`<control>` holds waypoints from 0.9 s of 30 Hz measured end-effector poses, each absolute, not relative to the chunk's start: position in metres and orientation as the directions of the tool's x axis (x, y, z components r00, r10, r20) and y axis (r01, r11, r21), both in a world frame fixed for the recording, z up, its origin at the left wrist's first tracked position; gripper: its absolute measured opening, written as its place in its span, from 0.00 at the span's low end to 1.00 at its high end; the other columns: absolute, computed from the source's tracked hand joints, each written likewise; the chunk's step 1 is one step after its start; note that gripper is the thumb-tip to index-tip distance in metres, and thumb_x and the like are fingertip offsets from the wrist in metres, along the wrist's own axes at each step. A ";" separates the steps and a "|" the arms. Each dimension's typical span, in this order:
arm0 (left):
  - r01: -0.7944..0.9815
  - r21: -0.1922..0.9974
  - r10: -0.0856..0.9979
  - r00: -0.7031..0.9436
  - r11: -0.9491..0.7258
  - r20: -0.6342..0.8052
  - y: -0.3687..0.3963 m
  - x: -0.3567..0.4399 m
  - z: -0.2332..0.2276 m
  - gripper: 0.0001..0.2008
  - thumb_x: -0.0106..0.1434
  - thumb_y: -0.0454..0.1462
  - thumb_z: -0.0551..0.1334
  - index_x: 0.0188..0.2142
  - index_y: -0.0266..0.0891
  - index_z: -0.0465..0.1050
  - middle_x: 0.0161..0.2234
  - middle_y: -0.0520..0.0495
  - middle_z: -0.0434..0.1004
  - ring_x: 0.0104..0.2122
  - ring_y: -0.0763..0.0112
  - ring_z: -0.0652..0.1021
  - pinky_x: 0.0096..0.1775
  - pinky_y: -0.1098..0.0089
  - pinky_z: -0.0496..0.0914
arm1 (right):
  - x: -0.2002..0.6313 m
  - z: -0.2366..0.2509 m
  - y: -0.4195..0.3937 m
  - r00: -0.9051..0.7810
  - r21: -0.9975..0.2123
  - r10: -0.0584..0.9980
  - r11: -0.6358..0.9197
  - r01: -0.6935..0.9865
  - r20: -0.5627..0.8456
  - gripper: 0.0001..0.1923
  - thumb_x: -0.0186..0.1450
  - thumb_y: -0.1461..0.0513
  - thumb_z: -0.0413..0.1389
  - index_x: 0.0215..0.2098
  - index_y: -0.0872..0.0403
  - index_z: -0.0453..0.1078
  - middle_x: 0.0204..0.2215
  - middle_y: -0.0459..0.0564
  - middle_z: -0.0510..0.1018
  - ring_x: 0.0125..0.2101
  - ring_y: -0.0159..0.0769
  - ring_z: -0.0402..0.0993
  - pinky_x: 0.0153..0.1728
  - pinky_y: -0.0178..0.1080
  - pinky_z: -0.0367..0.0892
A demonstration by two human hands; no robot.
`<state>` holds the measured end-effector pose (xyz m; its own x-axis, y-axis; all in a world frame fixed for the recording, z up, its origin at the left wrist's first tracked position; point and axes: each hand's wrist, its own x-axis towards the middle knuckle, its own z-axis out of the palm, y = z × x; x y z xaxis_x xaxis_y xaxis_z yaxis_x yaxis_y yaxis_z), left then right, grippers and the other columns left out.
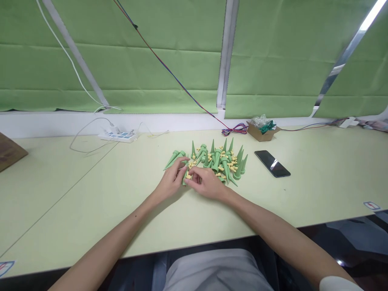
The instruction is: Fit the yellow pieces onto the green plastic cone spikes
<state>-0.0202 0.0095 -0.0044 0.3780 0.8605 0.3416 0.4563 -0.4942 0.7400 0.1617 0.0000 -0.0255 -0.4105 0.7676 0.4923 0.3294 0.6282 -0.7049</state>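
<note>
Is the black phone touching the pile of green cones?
Apart. The head view shows a bare strip of table between the phone and the nearest green cones.

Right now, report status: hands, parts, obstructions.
Left hand gripping a green cone; right hand pinching a yellow piece. Cone pile beyond. Phone lies apart.

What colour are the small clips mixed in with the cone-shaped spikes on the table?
Pale yellow: the small clips lie among the green spikes, clearest in the head view.
</note>
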 end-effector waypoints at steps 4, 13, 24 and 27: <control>0.455 0.744 0.861 0.386 -0.490 0.331 0.008 -0.020 -0.005 0.16 0.74 0.43 0.49 0.57 0.44 0.64 0.31 0.52 0.72 0.26 0.71 0.71 0.30 0.71 0.66 | 0.161 -0.025 -0.002 -0.411 -0.707 0.780 0.613 0.353 0.471 0.09 0.66 0.58 0.57 0.32 0.51 0.62 0.21 0.39 0.67 0.22 0.30 0.63 0.28 0.35 0.58; 0.451 0.732 0.851 0.384 -0.512 0.358 0.006 -0.016 -0.005 0.15 0.73 0.43 0.50 0.54 0.42 0.66 0.31 0.51 0.74 0.26 0.71 0.71 0.31 0.71 0.66 | 0.156 -0.026 -0.005 -0.388 -0.716 0.801 0.589 0.375 0.455 0.09 0.63 0.61 0.56 0.30 0.50 0.59 0.20 0.38 0.66 0.21 0.30 0.62 0.27 0.34 0.57; 0.504 0.624 0.802 0.395 -0.597 0.448 0.009 -0.019 -0.017 0.13 0.74 0.39 0.49 0.51 0.42 0.69 0.34 0.48 0.77 0.30 0.69 0.75 0.35 0.70 0.68 | 0.155 -0.031 -0.004 -0.426 -0.715 0.777 0.612 0.338 0.464 0.07 0.62 0.63 0.53 0.31 0.50 0.57 0.21 0.38 0.63 0.22 0.30 0.60 0.27 0.34 0.55; 0.510 0.621 0.804 0.391 -0.595 0.449 0.008 -0.018 -0.018 0.13 0.73 0.38 0.49 0.50 0.42 0.69 0.35 0.48 0.78 0.30 0.69 0.75 0.35 0.70 0.69 | 0.155 -0.032 -0.005 -0.442 -0.716 0.771 0.616 0.329 0.460 0.07 0.63 0.63 0.53 0.32 0.50 0.56 0.21 0.38 0.62 0.22 0.31 0.60 0.27 0.35 0.54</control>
<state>-0.0184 0.0082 -0.0176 0.3909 0.8036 0.4487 0.5099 -0.5950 0.6213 0.1547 -0.0045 -0.0315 -0.4415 0.7706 0.4595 0.3290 0.6155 -0.7162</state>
